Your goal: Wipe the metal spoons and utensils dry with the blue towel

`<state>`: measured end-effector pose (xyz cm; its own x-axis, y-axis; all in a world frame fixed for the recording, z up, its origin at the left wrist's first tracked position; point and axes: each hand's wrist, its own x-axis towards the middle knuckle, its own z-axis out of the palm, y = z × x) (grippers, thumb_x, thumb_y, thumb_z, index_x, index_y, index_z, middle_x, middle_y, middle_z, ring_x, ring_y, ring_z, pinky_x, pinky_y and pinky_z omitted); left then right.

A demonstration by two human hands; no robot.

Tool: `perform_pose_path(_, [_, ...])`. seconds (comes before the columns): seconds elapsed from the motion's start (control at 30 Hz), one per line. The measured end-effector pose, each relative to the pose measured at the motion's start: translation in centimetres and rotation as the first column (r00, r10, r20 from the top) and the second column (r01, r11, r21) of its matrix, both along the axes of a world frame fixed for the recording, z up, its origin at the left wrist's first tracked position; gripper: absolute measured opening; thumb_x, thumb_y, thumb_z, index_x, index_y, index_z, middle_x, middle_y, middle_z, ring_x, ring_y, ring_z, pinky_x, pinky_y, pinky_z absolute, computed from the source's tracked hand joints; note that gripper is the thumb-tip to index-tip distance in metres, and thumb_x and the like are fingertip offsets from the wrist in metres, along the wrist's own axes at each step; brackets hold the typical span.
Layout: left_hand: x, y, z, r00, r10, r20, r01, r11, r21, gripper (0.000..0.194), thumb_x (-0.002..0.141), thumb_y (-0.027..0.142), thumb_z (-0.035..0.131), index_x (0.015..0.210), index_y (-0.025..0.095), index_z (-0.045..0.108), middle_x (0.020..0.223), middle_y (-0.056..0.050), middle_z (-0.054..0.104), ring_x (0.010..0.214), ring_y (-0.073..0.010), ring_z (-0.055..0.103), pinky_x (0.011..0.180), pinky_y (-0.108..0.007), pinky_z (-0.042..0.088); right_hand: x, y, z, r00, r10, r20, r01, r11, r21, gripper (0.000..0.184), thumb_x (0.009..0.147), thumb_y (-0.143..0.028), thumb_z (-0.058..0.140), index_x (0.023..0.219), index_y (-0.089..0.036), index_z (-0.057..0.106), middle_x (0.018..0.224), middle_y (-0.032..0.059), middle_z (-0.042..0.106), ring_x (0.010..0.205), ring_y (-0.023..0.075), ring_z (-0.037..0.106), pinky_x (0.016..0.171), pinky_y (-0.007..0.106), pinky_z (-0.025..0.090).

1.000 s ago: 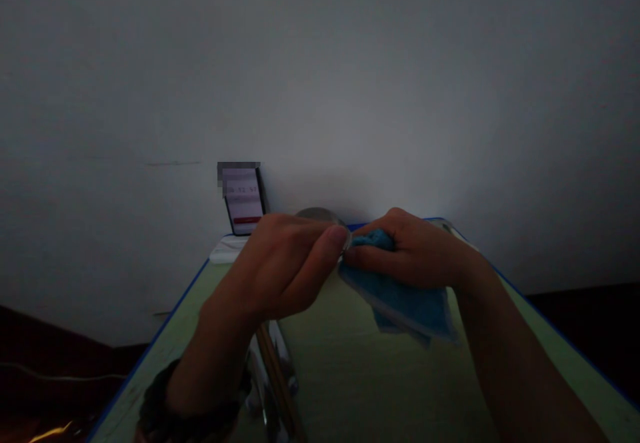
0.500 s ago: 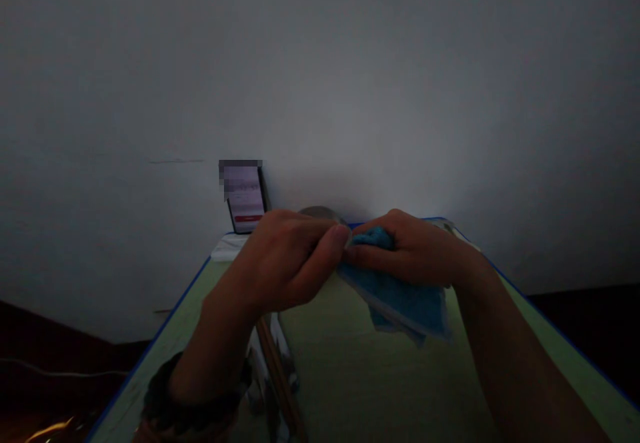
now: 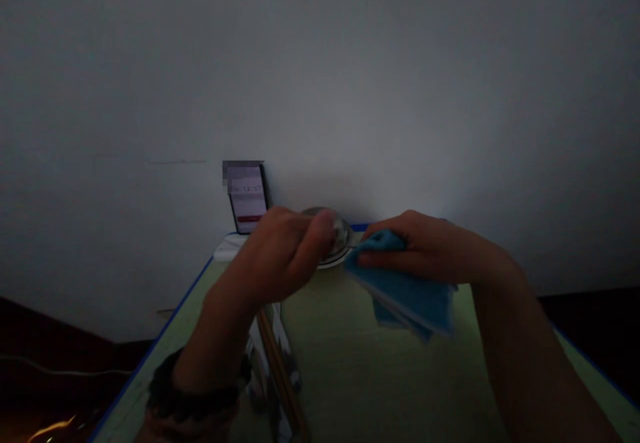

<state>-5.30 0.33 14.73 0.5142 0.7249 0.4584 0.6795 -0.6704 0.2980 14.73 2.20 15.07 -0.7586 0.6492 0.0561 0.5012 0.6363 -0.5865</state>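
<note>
My left hand [image 3: 283, 256] is closed around something thin. Only a slim metal tip [image 3: 351, 247] shows beyond the fingers, so I cannot tell what utensil it is. My right hand [image 3: 430, 250] grips a folded blue cloth [image 3: 410, 300] that hangs below the fingers. The cloth's upper corner is next to the metal tip. Both hands hover above a green table [image 3: 350, 370]. A shiny metal bowl [image 3: 341, 238] stands just behind the left hand's fingers. The scene is very dark.
A lit phone [image 3: 247, 196] leans on the wall at the table's far edge, with something flat and white [image 3: 227, 248] beside it. Wooden sticks and shiny cutlery [image 3: 277, 370] lie below my left forearm. The table has a blue rim [image 3: 175, 313]. A dark band [image 3: 193, 396] circles my left wrist.
My hands have drawn apart: the right hand with the cloth has slid right, the left hand slightly left and up. The metal bowl now shows between them.
</note>
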Motion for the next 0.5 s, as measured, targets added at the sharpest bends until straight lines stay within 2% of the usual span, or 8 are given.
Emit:
perform_pose_path(0.1, [0.5, 0.0, 0.0, 0.996, -0.064, -0.059, 0.065, 0.998, 0.010, 0.048, 0.088, 0.027, 0.025, 0.052, 0.014, 0.053, 0.041, 0.003, 0.039, 0.037, -0.0070, 0.036, 0.041, -0.020, 0.027, -0.6, -0.4, 0.3, 0.999, 0.036, 0.015, -0.037, 0.996, 0.085, 0.032, 0.082, -0.043, 0.046, 0.091, -0.018, 0.061, 0.079, 0.0021, 0.064, 0.067, 0.0121, 0.056, 0.061, 0.023, 0.039])
perform_pose_path(0.23, [-1.0, 0.4, -0.5, 1.000, 0.001, 0.001, -0.001, 1.000, 0.017, 0.046, 0.088, 0.026, 0.026, 0.055, 0.013, 0.055, 0.043, 0.003, 0.043, 0.037, -0.0064, 0.037, 0.041, -0.020, 0.028, 0.6, 0.0, -0.3, 0.998, -0.029, 0.051, 0.032, 0.997, -0.070, 0.037, 0.081, -0.049, 0.042, 0.089, -0.017, 0.061, 0.074, 0.0015, 0.063, 0.061, 0.0124, 0.055, 0.054, 0.022, 0.039])
perform_pose_path(0.33, [-1.5, 0.4, -0.5, 0.999, 0.016, 0.029, -0.017, 0.999, 0.029, 0.046, 0.089, 0.026, 0.027, 0.053, 0.014, 0.053, 0.042, 0.004, 0.041, 0.038, -0.0057, 0.036, 0.041, -0.019, 0.027, 1.0, 0.2, -0.5, 0.995, -0.077, 0.070, 0.084, 0.992, -0.091, 0.042, 0.080, -0.052, 0.041, 0.087, -0.016, 0.061, 0.072, 0.0021, 0.062, 0.059, 0.0124, 0.054, 0.051, 0.022, 0.038])
perform_pose_path(0.5, [-0.9, 0.2, 0.0, 0.995, -0.094, -0.012, 0.095, 0.995, 0.028, 0.043, 0.088, 0.028, 0.032, 0.049, 0.015, 0.046, 0.042, 0.005, 0.035, 0.037, -0.0054, 0.032, 0.040, -0.020, 0.025, -0.1, -0.2, 0.1, 0.998, 0.052, 0.022, -0.052, 0.999, 0.013, 0.032, 0.082, -0.044, 0.045, 0.092, -0.018, 0.061, 0.077, 0.0012, 0.063, 0.064, 0.0118, 0.056, 0.058, 0.022, 0.039])
